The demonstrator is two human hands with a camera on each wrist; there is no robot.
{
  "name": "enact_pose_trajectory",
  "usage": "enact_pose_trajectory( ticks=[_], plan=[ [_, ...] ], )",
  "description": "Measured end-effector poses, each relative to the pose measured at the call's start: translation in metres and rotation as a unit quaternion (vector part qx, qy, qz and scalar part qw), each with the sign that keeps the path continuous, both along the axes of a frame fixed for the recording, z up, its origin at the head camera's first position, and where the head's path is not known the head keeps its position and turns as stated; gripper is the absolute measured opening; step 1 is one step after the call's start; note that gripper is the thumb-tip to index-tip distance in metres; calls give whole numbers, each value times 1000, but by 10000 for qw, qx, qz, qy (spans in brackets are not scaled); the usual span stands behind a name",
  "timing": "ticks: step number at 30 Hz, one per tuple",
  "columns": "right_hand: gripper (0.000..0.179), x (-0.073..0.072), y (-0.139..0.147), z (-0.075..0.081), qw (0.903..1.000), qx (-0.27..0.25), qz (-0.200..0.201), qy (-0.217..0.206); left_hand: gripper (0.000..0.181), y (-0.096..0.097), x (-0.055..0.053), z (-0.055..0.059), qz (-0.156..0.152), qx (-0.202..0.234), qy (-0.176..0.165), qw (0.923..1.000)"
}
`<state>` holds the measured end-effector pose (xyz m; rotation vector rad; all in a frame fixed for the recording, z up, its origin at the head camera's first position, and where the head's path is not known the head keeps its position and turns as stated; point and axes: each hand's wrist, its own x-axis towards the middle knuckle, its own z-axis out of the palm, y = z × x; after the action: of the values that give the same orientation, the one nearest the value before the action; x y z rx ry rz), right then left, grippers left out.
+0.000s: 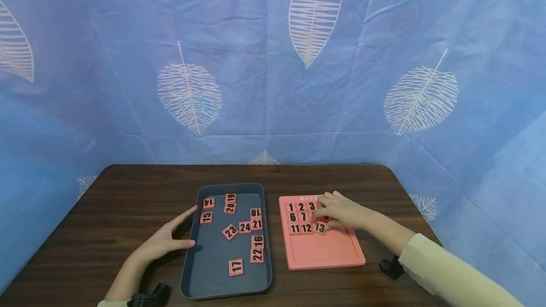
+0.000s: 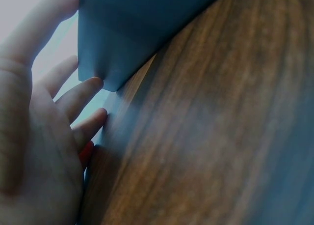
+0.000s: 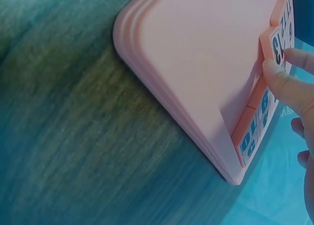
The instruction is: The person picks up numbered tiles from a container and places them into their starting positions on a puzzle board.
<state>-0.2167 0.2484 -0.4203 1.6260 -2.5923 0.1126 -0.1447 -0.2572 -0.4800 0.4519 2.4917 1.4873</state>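
My right hand is over the pink number board and pinches the number 13 tile between thumb and finger. That tile sits slightly askew beside the number 12 tile. In the right wrist view the thumb presses the tile's edge. Rows of numbered tiles fill the board's upper part, some hidden by my hand. My left hand, fingers extended, touches the left side of the dark grey tray. In the left wrist view, fingertips rest against the tray's wall.
Loose numbered tiles lie scattered in the tray, among them the 17 tile, the 23 tile and the 14 tile. Tray and board stand side by side on a dark wooden table. A blue leaf-patterned cloth hangs behind.
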Motion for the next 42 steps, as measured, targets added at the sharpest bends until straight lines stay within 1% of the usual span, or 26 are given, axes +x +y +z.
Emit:
enact_pose_trajectory(
  ticks=[8,13,17,23,27,32,36,42],
  plan=[
    [31,-2,-1,-5,9997,-209,-95,-34,85,0,1,1,-20,50,19,10000],
    [29,-1,-1,-8,9987,-361,-273,-252,85,0,0,1,29,24,-45,10000],
    [26,1,-1,-8,9973,-479,-416,-358,85,0,-1,0,9,27,-12,10000],
    [23,4,-2,-8,9960,-684,-526,-248,84,-1,-1,-1,-31,86,11,10000],
    [20,5,-2,-8,9951,-715,-658,-165,84,0,-1,0,-33,80,31,10000],
    [18,6,-2,-7,9939,-827,-722,113,84,0,-1,0,-60,74,93,9999],
    [19,8,-6,-5,9898,-1136,-762,397,83,0,-1,1,-64,78,82,9999],
    [20,14,-27,1,9817,-1623,-869,479,84,0,0,1,-25,8,62,10000]
  ],
)
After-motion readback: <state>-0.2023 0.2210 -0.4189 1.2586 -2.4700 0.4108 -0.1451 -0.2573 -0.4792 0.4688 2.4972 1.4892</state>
